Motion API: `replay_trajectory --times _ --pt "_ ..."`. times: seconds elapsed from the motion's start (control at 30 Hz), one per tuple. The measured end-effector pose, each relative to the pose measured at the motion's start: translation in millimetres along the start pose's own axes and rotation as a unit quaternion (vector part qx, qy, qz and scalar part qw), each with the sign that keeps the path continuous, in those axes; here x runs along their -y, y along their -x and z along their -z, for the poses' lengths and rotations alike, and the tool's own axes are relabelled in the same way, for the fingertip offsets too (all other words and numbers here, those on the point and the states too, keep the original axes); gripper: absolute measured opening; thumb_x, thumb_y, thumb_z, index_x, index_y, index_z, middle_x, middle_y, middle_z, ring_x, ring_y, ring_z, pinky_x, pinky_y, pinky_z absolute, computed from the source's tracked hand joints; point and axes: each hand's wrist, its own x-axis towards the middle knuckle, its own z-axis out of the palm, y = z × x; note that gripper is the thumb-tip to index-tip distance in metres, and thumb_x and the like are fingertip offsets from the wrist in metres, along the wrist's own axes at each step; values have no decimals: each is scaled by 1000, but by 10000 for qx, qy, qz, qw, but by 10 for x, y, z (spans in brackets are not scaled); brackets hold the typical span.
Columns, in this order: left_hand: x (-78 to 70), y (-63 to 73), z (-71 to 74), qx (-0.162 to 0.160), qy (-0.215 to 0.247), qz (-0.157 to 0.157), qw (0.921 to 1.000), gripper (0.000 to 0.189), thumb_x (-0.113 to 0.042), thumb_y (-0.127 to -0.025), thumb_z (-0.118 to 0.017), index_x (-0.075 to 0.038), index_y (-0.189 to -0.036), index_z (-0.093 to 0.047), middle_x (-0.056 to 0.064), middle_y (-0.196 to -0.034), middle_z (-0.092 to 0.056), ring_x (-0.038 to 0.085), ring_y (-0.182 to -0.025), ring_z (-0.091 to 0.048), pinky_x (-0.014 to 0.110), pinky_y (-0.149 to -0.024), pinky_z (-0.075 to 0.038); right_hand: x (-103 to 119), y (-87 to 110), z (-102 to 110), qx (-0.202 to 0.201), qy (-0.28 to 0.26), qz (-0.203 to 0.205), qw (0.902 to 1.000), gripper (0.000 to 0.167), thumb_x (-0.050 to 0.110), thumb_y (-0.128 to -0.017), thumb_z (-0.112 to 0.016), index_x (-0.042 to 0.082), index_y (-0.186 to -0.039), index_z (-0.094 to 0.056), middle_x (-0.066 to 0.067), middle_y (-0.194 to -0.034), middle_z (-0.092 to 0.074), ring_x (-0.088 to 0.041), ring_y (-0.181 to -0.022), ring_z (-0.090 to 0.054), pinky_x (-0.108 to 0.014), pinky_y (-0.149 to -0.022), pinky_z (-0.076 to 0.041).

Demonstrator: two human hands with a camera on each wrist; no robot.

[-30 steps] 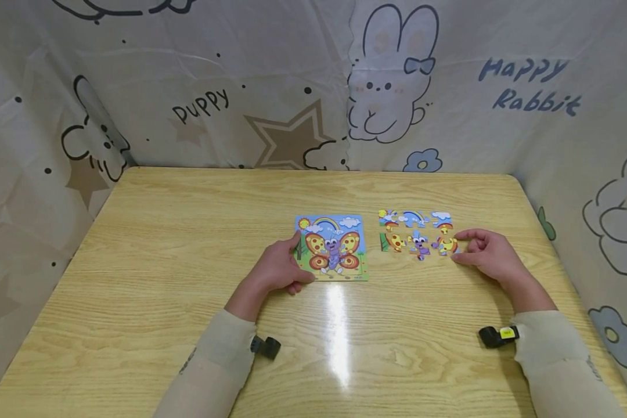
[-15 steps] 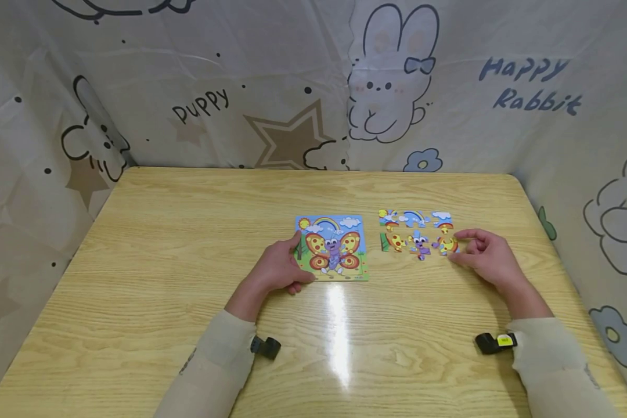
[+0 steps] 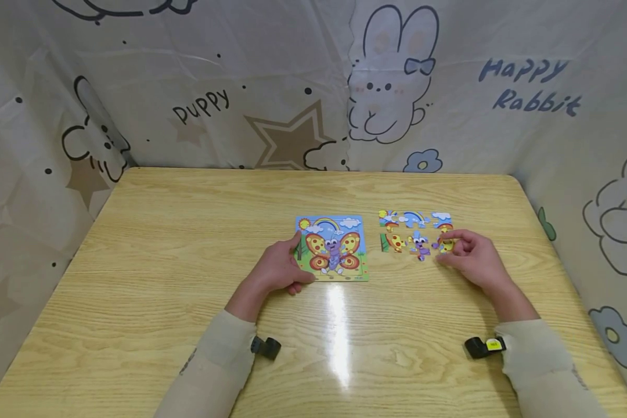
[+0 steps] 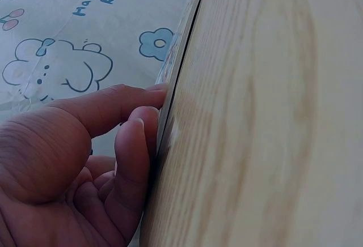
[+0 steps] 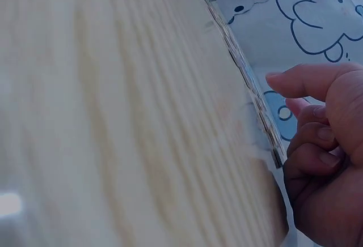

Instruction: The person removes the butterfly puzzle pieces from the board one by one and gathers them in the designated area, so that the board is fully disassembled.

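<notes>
A square butterfly jigsaw puzzle point(image 3: 333, 247) lies flat on the wooden table point(image 3: 188, 232). At its lower left corner, my left hand point(image 3: 278, 267) holds the edge, thumb along the bottom and a finger on the left side; in the left wrist view that hand point(image 4: 96, 150) touches the thin edge. To the right are several loose puzzle pieces in two rows, including a rainbow piece point(image 3: 413, 218) and a butterfly-face piece point(image 3: 420, 245). Over the yellow wing piece point(image 3: 446, 245) hovers my right hand point(image 3: 475, 261), thumb and index finger apart, partly hiding it; contact cannot be told.
A printed cloth point(image 3: 292, 87) with rabbits and stars hangs behind and at both sides of the table. A small black camera point(image 3: 266, 348) sits at the left cuff, and another black camera point(image 3: 478, 348) at the right cuff.
My right hand has moved left, from beside the rightmost piece to over it, covering more of it. The left hand and the butterfly puzzle have stayed still.
</notes>
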Motion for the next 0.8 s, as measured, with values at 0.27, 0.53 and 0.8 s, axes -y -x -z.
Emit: replay_trajectory --times 0.27,0.53,0.8 --pt "-4 -4 -1 -10 -12 19 10000 109 -6 -78 -87 -14 -161 -16 16 -63 -61 21 -43 -59 36 -45 -54 64 -6 -128 32 -216 215 9995 43 8 -83 -82 -3 -120 -64 1 -69 -39 -10 -58 -37 -24 -55 -36" --pt "-5 -6 -7 -4 -23 56 10000 109 -6 -78 -87 -14 -161 -16 16 -63 -60 22 -44 -60 36 -45 -55 136 -5 -240 112 -377 430 9983 38 5 -84 -80 -4 -118 -64 0 -69 -38 -11 -59 -37 -26 -55 -35" --pt "-2 -9 -4 -17 -31 49 10000 109 -7 -78 -87 -15 -161 -16 16 -64 -61 22 -44 -60 37 -45 -55 262 -17 -354 326 -684 586 9954 38 3 -85 -79 -5 -118 -63 -1 -69 -37 -12 -58 -35 -27 -53 -35"
